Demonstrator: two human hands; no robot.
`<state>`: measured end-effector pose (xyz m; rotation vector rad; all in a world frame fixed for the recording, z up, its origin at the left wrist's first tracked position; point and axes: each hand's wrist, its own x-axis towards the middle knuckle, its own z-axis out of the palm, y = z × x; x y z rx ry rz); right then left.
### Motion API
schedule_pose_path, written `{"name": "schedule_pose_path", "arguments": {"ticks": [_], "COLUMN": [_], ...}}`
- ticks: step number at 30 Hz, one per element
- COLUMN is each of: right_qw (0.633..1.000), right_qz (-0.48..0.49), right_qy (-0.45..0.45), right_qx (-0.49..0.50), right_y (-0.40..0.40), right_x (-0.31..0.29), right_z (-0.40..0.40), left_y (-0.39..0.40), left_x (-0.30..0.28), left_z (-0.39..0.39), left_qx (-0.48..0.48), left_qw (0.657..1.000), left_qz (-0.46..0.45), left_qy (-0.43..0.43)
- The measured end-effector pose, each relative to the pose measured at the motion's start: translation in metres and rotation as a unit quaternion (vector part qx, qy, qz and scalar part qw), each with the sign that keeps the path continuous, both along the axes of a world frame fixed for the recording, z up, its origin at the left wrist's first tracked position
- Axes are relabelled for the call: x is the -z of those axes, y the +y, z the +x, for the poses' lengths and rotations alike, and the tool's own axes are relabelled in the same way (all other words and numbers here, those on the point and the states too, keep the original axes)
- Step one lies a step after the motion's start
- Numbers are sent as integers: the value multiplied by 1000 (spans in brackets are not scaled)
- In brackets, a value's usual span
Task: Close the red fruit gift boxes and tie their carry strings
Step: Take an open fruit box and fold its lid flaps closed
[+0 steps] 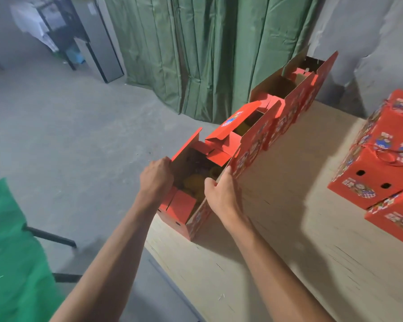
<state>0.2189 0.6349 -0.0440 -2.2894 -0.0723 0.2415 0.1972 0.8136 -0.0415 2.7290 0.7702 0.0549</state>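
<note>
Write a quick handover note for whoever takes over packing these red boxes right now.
Left hand: gripping the left top flap of the nearest open box.
Right hand: gripping that box's right flap.
Fruit shows inside; flaps still up.
Behind it, a row of open boxes runs along the table edge.
Done: the closed boxes stacked at right, red strings on top.
Left: fold this box shut, tie its string, then do the open row.

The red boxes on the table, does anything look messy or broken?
Nothing looks broken or spilled. The nearest box sits at the table's left edge, still open with fruit showing, and the left hand and right hand hold its flaps. The closed boxes on the right look tidy.
</note>
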Motion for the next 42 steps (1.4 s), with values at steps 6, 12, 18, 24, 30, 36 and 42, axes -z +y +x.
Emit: {"name": "schedule_pose_path", "arguments": {"ticks": [6, 12, 18, 24, 30, 36, 42], "right_qw": [999, 996, 993, 987, 971, 940, 912], "right_qz": [26, 75, 82, 81, 83, 95, 76], "right_qy": [29, 44, 39, 7, -35, -62, -69], "right_qx": [15, 24, 75, 139, 222, 321, 396], "right_y": [-27, -74, -161, -292, -442, -578, -697], "right_x": [-7, -9, -17, -33, -39, -42, -41], "right_z": [-5, -33, -78, -137, -205, -265, -301], "left_y": [-8, -32, -113, -240, -393, -532, -649], "left_x": [-14, -34, -46, -45, -52, -50, -48], "left_z": [-10, -47, -70, -95, -123, -145, -154], "left_qx": [10, 48, 89, 149, 216, 319, 395], "left_qw": [999, 995, 992, 982, 966, 936, 896], "left_qz": [-23, -56, -65, -90, -115, -134, -202], "left_qy": [-27, -62, -54, -78, -83, -61, -34]}}
